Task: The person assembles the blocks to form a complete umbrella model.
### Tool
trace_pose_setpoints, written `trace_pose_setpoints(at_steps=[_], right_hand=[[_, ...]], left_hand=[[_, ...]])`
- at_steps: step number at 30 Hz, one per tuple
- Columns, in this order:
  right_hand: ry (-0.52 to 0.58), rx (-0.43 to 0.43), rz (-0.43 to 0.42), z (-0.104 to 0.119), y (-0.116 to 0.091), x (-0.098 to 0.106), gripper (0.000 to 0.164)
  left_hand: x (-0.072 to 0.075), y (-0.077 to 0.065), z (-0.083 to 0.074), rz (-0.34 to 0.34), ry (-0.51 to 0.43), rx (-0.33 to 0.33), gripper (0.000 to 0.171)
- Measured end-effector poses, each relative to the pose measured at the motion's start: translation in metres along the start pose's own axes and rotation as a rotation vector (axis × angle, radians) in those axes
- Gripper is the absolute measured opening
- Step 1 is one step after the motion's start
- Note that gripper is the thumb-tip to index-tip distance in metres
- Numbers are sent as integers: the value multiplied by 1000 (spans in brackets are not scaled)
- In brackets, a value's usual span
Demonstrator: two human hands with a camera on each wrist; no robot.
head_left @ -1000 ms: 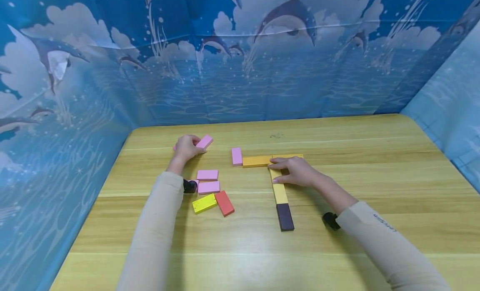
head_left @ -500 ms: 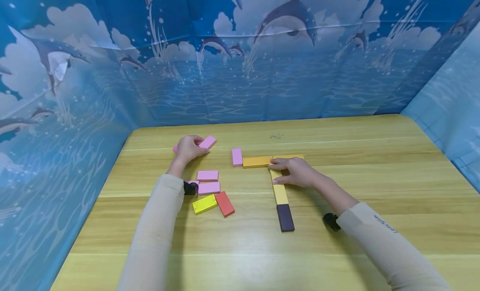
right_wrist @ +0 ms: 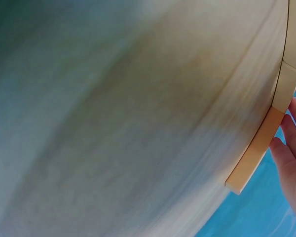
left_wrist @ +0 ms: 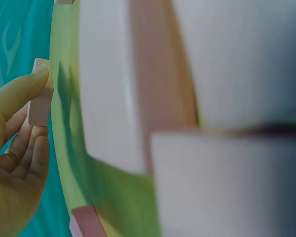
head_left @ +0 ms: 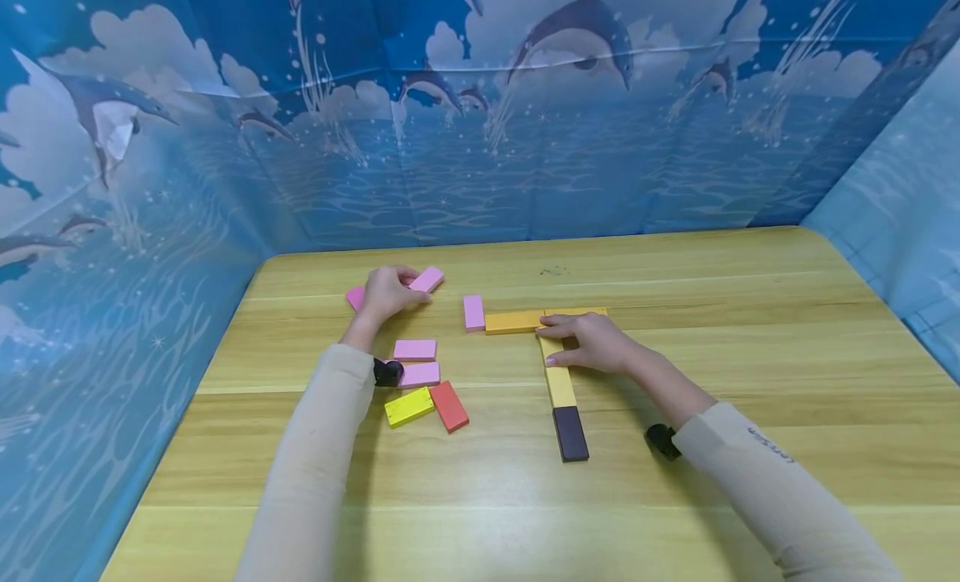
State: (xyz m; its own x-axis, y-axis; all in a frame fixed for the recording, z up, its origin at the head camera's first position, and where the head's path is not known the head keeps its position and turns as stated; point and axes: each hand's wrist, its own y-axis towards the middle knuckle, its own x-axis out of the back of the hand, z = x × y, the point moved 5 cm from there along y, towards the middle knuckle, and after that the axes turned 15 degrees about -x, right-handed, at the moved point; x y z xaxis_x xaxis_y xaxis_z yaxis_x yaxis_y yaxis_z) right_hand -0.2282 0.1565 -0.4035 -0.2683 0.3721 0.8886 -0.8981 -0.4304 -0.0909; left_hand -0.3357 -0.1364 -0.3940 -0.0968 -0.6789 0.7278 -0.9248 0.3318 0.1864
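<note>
My left hand (head_left: 392,294) pinches a pink block (head_left: 427,280) by one end between thumb and fingers, near the table's far left. In the left wrist view the same pink block (left_wrist: 38,106) shows between thumb and fingertips. My right hand (head_left: 600,343) rests on a T of flat blocks, its fingertips at the orange blocks (head_left: 513,322) of the crossbar and its thumb on the stem. Below the thumb come a pale yellow block (head_left: 561,388) and a dark purple block (head_left: 571,434). A pink block (head_left: 473,313) touches the crossbar's left end.
Another pink block (head_left: 356,298) lies behind my left hand. Nearer lie pink blocks (head_left: 415,350), partly covered by the left wrist camera (head_left: 387,373), with a yellow block (head_left: 408,408) and a red block (head_left: 449,407). A dolphin-print curtain (head_left: 465,165) borders the wooden table (head_left: 675,515).
My left hand has shifted a little to the right with the pink block, uncovering more of the pink block behind it. My right hand has stayed in place.
</note>
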Motion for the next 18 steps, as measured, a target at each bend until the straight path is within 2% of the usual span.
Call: trace_pose_setpoints(at_steps=[18], right_hand=[[3, 13, -4, 1, -1, 1, 54]], left_hand=[[-23, 19, -26, 14, -42, -52, 39]])
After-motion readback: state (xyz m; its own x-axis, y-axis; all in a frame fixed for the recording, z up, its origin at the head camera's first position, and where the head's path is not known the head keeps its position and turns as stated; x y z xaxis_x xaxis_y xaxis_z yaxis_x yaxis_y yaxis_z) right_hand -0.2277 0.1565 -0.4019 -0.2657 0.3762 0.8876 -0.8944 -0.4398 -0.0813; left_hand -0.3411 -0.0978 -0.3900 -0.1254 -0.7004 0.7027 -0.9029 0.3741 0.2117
